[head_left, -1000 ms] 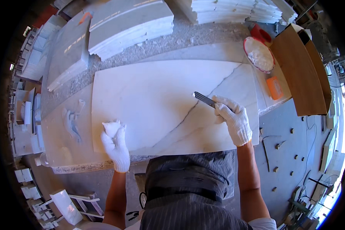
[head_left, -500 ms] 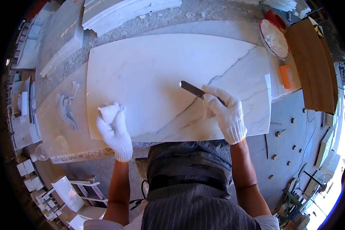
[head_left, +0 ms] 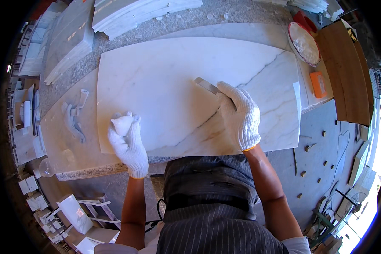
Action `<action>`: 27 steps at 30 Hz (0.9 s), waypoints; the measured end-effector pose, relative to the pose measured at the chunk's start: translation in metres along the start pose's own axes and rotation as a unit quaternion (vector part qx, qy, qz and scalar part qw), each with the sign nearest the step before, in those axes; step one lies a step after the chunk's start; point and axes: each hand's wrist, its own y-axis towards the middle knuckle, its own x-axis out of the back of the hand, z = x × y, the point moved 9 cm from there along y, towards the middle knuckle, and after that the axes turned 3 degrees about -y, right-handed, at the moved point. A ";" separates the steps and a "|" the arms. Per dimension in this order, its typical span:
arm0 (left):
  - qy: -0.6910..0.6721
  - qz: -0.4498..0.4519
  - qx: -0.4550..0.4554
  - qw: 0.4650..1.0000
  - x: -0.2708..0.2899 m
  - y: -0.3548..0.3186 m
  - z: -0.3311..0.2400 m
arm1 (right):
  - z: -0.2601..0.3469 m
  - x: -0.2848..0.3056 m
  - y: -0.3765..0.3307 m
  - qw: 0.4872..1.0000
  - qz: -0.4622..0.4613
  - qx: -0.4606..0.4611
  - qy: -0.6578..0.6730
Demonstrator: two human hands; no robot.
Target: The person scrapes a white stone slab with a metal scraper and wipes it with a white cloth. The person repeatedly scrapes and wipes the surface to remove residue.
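Observation:
In front of me lies a white marble slab (head_left: pixel 156 76) with grey and brown veins. My right hand (head_left: pixel 242 120), in a white knitted glove, grips a flat metal scraper (head_left: pixel 206 85) over the slab's middle, its blade pointing up and left. At the slab's lower left, my gloved left hand (head_left: pixel 131 148) is closed around a white lump (head_left: pixel 122 125); whether it is putty or wadded cloth I cannot tell. The fingers hide part of the lump.
On the bench at left lies a crumpled pale glove or cloth (head_left: pixel 74 120). Stacked stone slabs (head_left: pixel 144 15) stand at the back. A red-rimmed bowl of white paste (head_left: pixel 304 44), an orange box (head_left: pixel 318 84) and a cardboard piece (head_left: pixel 343 70) are at right.
My right hand has moved slightly left and up and turned the scraper, so its face looks bright instead of dark. The left hand keeps its grip in almost the same place.

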 end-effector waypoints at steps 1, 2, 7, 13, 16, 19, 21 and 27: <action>0.003 0.001 0.001 1.000 0.001 0.000 0.001 | 0.002 0.001 0.000 1.000 -0.004 0.009 -0.014; -0.002 0.002 0.000 1.000 0.002 0.000 0.002 | 0.004 0.002 0.000 0.999 -0.008 0.018 -0.029; -0.015 0.002 -0.030 0.999 0.001 -0.002 -0.001 | -0.020 0.002 -0.014 0.932 0.045 -0.182 0.310; -0.031 -0.012 0.010 0.999 -0.001 -0.001 -0.005 | -0.009 -0.029 -0.074 0.629 0.224 -0.321 0.672; -0.035 0.004 0.001 0.999 -0.004 0.003 -0.005 | -0.010 -0.037 -0.095 0.644 0.222 -0.386 0.622; -0.127 0.040 -0.015 0.991 0.000 0.004 -0.006 | -0.013 -0.035 -0.088 0.690 0.276 -0.343 0.574; -0.126 0.025 -0.012 0.992 0.004 0.007 -0.008 | -0.004 -0.031 -0.075 0.727 0.290 -0.307 0.541; -0.121 -0.011 0.009 0.993 -0.004 0.013 -0.007 | -0.006 -0.017 -0.035 0.911 0.239 -0.157 0.297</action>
